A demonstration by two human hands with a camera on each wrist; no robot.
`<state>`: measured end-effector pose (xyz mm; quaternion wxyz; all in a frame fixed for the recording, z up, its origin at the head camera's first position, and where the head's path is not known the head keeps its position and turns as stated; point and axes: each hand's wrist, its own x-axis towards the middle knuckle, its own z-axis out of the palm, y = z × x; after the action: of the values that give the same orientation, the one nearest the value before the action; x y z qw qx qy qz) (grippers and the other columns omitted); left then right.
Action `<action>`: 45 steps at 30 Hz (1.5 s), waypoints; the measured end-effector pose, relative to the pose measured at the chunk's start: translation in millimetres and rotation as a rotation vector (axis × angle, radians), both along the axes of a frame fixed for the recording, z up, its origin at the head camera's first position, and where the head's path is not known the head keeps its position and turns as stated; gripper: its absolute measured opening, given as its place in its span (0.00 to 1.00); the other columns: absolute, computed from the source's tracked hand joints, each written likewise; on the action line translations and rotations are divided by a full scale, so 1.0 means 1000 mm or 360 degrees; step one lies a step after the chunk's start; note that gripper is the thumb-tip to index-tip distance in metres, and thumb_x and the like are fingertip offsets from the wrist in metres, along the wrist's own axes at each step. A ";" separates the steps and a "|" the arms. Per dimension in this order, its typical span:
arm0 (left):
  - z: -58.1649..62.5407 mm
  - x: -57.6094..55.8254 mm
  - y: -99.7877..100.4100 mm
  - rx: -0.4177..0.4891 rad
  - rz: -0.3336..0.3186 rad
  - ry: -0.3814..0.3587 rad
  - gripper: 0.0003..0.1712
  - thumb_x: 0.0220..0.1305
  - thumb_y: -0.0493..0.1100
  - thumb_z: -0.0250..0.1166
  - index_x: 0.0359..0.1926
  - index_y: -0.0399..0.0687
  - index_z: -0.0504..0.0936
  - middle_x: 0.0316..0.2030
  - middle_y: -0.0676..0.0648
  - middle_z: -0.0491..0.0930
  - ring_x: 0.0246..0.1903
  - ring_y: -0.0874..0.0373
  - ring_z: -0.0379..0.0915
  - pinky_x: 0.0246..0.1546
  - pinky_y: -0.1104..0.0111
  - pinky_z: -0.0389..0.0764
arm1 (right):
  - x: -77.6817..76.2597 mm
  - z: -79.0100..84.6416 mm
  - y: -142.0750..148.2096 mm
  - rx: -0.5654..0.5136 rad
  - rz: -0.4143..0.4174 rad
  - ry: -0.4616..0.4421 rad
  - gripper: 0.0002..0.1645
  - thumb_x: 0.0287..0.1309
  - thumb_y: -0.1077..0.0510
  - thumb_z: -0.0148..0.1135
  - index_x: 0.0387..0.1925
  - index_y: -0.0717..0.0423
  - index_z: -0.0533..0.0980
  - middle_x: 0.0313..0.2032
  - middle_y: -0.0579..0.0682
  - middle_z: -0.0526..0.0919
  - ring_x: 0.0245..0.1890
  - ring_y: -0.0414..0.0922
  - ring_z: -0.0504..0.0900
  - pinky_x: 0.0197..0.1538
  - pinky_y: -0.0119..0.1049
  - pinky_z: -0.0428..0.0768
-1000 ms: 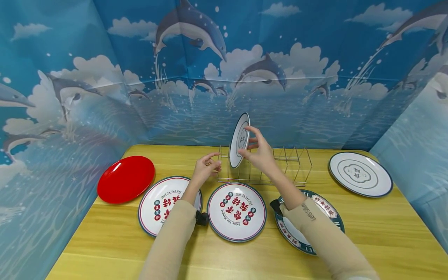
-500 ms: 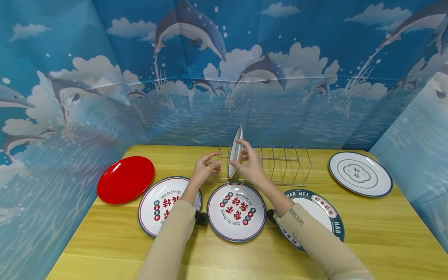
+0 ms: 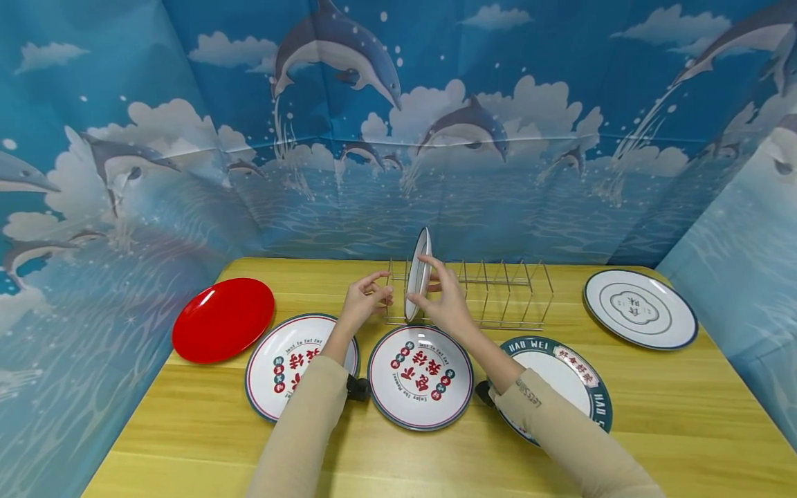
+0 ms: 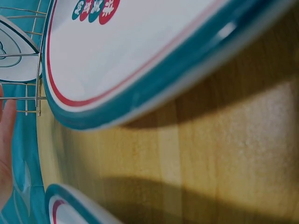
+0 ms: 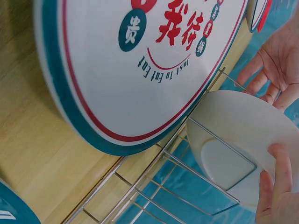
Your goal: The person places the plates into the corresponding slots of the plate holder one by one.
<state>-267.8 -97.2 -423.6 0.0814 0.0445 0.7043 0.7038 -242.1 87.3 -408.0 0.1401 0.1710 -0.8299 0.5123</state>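
Note:
A wire dish rack (image 3: 512, 326) stands at the back of the table. In its left part a white plate with a dark rim (image 3: 417, 273) is upright on edge, slightly tilted. My right hand (image 3: 447, 302) holds this plate by its right side, thumb at the near edge and fingers behind. Its plain white underside (image 5: 229, 109) faces the right wrist view. At the rack's left end, my left hand (image 3: 363, 301) grips the end wire between thumb and fingers. The left wrist view catches only a little of that hand (image 4: 5, 154), beside the rack wires.
Two white plates with red lettering lie in front, one at the middle (image 3: 420, 377) and one under the left forearm (image 3: 268, 366). A red plate (image 3: 224, 320) is far left. A green-rimmed plate (image 3: 548, 366) lies under the right forearm, and another white plate (image 3: 641, 310) far right.
My right hand has brought the plate down and slightly left into the rack, turning it more edge-on. The left hand has stayed at the rack's end.

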 end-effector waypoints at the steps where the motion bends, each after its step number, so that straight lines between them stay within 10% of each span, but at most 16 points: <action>1: 0.000 0.000 0.000 0.0003 0.0000 -0.0003 0.23 0.62 0.36 0.60 0.59 0.39 0.71 0.26 0.44 0.77 0.37 0.42 0.78 0.46 0.44 0.73 | 0.000 0.000 0.000 0.0005 -0.0002 -0.0001 0.42 0.46 0.63 0.69 0.63 0.48 0.62 0.47 0.62 0.68 0.40 0.55 0.77 0.38 0.45 0.81; 12: -0.007 -0.005 0.000 0.0017 0.0008 -0.0006 0.23 0.61 0.37 0.61 0.58 0.41 0.72 0.26 0.45 0.77 0.36 0.42 0.78 0.45 0.44 0.73 | 0.002 0.005 0.006 0.0020 0.0086 -0.0088 0.41 0.52 0.59 0.65 0.66 0.46 0.58 0.50 0.63 0.67 0.44 0.57 0.77 0.43 0.50 0.79; 18: -0.020 -0.012 -0.001 0.0021 0.0032 0.0014 0.25 0.60 0.39 0.62 0.59 0.41 0.71 0.24 0.49 0.77 0.32 0.51 0.80 0.44 0.46 0.75 | 0.007 0.037 0.026 -0.0148 0.0097 -0.0135 0.41 0.58 0.58 0.60 0.69 0.46 0.52 0.57 0.64 0.63 0.51 0.63 0.72 0.45 0.53 0.77; 24: -0.023 -0.013 -0.002 0.0004 0.0054 0.0054 0.25 0.60 0.39 0.62 0.58 0.42 0.71 0.23 0.52 0.77 0.28 0.58 0.79 0.41 0.48 0.77 | 0.013 0.073 0.064 -0.0386 -0.0091 -0.0077 0.41 0.59 0.61 0.57 0.69 0.49 0.50 0.56 0.63 0.63 0.53 0.57 0.71 0.50 0.49 0.73; 31: -0.022 -0.013 -0.003 0.0009 0.0060 0.0057 0.22 0.59 0.40 0.63 0.55 0.47 0.75 0.23 0.52 0.77 0.27 0.59 0.79 0.40 0.50 0.78 | 0.001 0.062 0.132 -0.0679 -0.0365 -0.0045 0.41 0.57 0.56 0.60 0.67 0.36 0.51 0.51 0.47 0.63 0.46 0.39 0.72 0.43 0.24 0.75; 45: -0.022 -0.013 -0.001 -0.0029 0.0073 0.0063 0.20 0.60 0.40 0.62 0.54 0.48 0.76 0.23 0.51 0.76 0.29 0.54 0.80 0.39 0.50 0.79 | 0.024 0.047 0.255 -0.1383 -0.1041 -0.0344 0.48 0.46 0.56 0.68 0.64 0.29 0.51 0.46 0.41 0.63 0.41 0.36 0.72 0.38 0.23 0.78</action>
<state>-280.5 -98.4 -445.8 0.0518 0.0414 0.7129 0.6981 -217.7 342.3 -360.8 0.2634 -0.2227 -0.5618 0.7519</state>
